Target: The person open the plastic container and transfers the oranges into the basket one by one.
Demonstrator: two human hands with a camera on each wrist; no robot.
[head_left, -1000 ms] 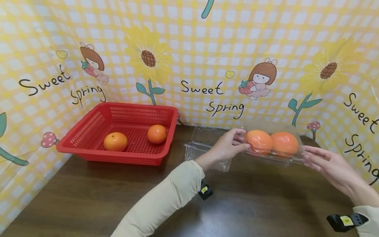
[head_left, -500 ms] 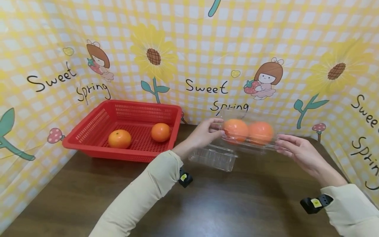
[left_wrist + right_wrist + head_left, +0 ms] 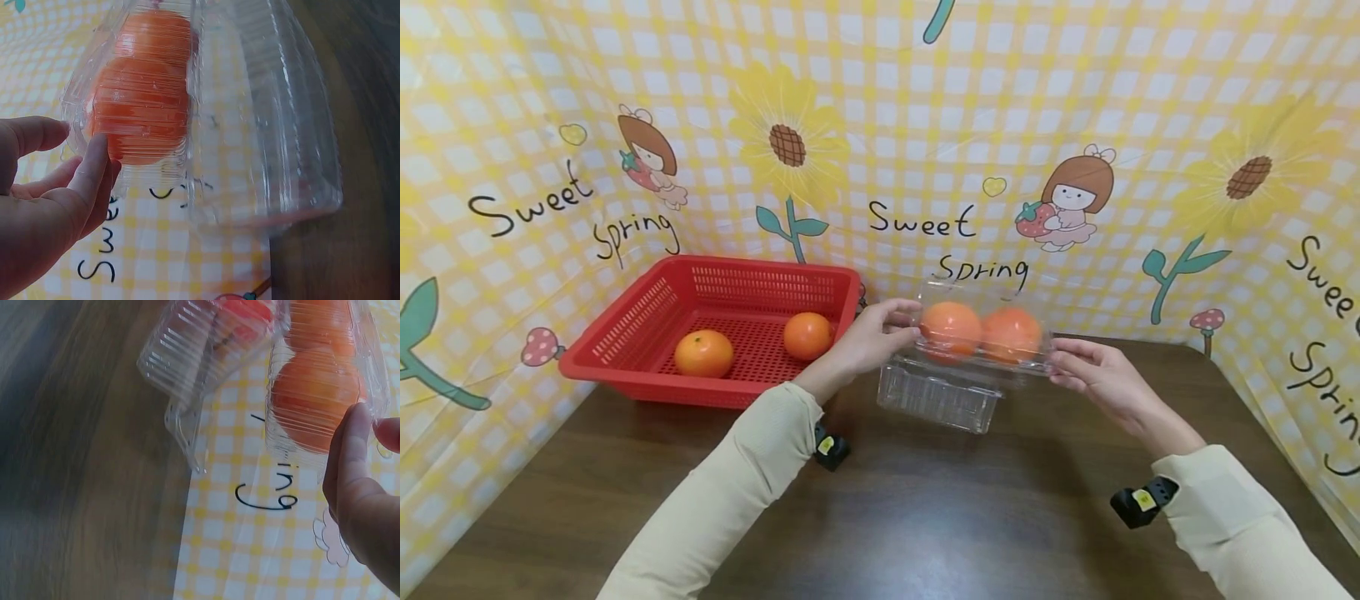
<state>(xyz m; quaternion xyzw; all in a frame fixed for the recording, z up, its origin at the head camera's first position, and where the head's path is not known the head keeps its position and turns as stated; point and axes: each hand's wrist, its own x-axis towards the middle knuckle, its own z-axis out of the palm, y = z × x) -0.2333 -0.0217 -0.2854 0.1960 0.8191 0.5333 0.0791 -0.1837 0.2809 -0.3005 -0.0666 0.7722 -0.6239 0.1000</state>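
Note:
Both hands hold a clear plastic clamshell box [image 3: 976, 293] by its two ends. Side by side inside it lie two oranges [image 3: 952, 327], seen through ribbed plastic in both wrist views. The left hand [image 3: 874, 335] pinches the left end between thumb and fingers; the right hand [image 3: 1101, 379] pinches the right end the same way. Just in front of and below the held box, a second clear plastic clamshell box [image 3: 936, 400] stands on the table. The held box hides part of it in the head view.
A red plastic basket [image 3: 700, 389] stands at the back left, holding an orange [image 3: 703, 354] near its front and another orange [image 3: 807, 336] at its right side. Behind the brown table [image 3: 940, 517] hangs a yellow checked cloth [image 3: 895, 108] printed with sunflowers.
Both hands have carried the box of oranges from the right toward the left, and it now overlaps the back of the second clamshell box. The basket and its oranges stay put.

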